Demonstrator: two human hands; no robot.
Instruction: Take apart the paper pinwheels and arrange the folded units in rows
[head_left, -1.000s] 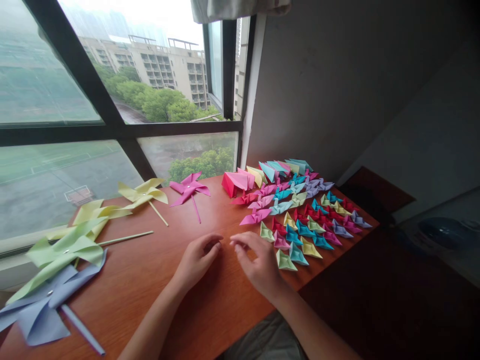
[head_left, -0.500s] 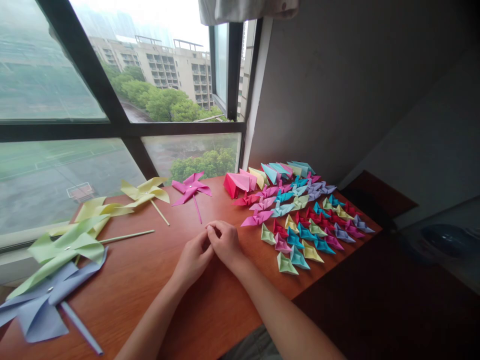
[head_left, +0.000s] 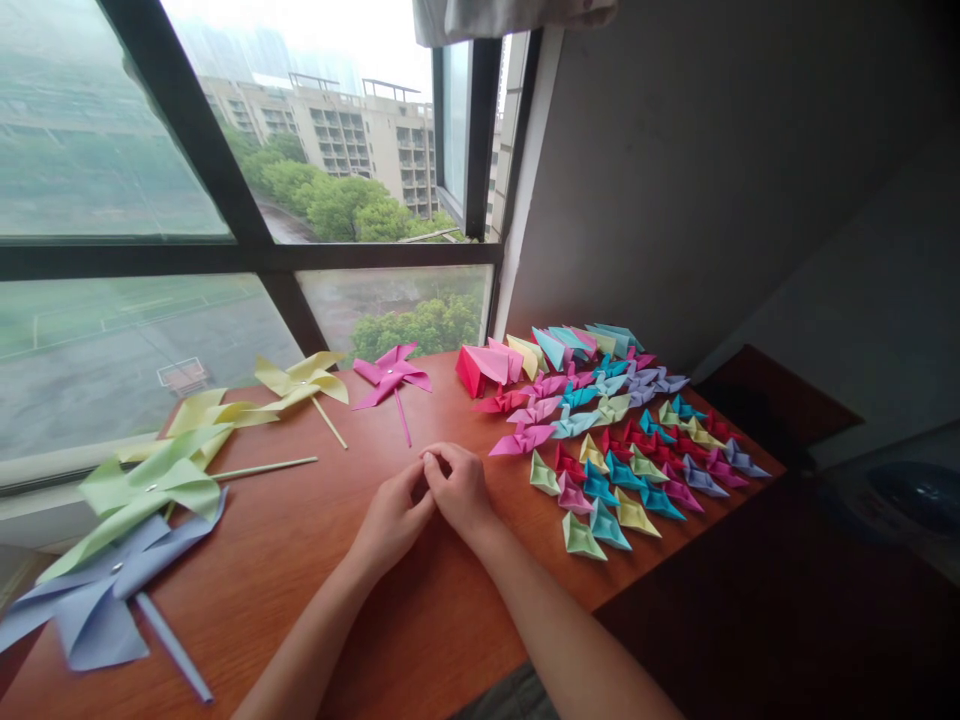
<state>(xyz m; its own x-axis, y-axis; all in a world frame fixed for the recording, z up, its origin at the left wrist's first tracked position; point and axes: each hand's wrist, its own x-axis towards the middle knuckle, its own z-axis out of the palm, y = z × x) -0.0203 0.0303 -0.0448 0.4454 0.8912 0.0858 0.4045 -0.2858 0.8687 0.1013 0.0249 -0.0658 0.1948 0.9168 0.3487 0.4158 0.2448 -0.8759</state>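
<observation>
My left hand point(head_left: 394, 513) and my right hand point(head_left: 459, 488) rest together on the brown table, fingers curled in and fingertips touching. Both are closed, and nothing shows in either one. Just beyond them lies a magenta paper pinwheel point(head_left: 391, 374), its stick pointing toward my fingers. To the left are a yellow pinwheel point(head_left: 304, 383), a green one point(head_left: 154, 487) with a long pale stick and a blue one point(head_left: 116, 568). Right of my hands stand rows of folded paper boats point(head_left: 607, 522) and paper cranes point(head_left: 525, 438) in many colours.
Behind the cranes, folded paper planes point(head_left: 495, 364) line up near the grey wall point(head_left: 637, 180). A dark-framed window point(head_left: 262, 258) borders the table's far side. The table point(head_left: 300, 560) ends at a slanting edge on the right, with dark floor beyond.
The whole view has shifted slightly, so the scene sits a little farther right. My hands keep the same pose, and the paper pieces have not moved on the table.
</observation>
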